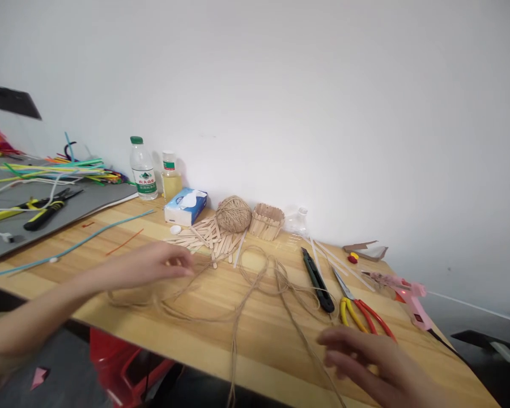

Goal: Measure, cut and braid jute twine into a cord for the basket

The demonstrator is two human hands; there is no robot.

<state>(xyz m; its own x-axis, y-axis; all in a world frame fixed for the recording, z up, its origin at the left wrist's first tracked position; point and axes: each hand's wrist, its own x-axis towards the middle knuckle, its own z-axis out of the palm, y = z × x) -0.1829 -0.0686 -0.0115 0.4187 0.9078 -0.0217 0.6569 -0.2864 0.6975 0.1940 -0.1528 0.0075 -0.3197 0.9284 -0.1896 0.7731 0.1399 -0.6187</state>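
My left hand [164, 262] hovers over the left part of the table, its fingers loosely curved and apart from the thumb, with nothing visible in them. Near its fingertips run strands of the brown twine [238, 309], which spreads in loose loops across the table and hangs over the front edge. My right hand [365, 357], slightly blurred, is at the lower right with bent, parted fingers; no held thing shows. Just beyond it lie scissors [359, 309] with red and yellow handles and a black utility knife [317, 280]. A ball of twine [233, 214] rests at the back.
Wooden craft sticks [212, 235] lie before a stick-built basket [267, 221] and a tissue pack [186, 207]. Two bottles, one a water bottle [143, 170], stand by the wall. A pink glue gun [408, 292] is at right; pliers [46, 209] lie on a grey mat [85, 204].
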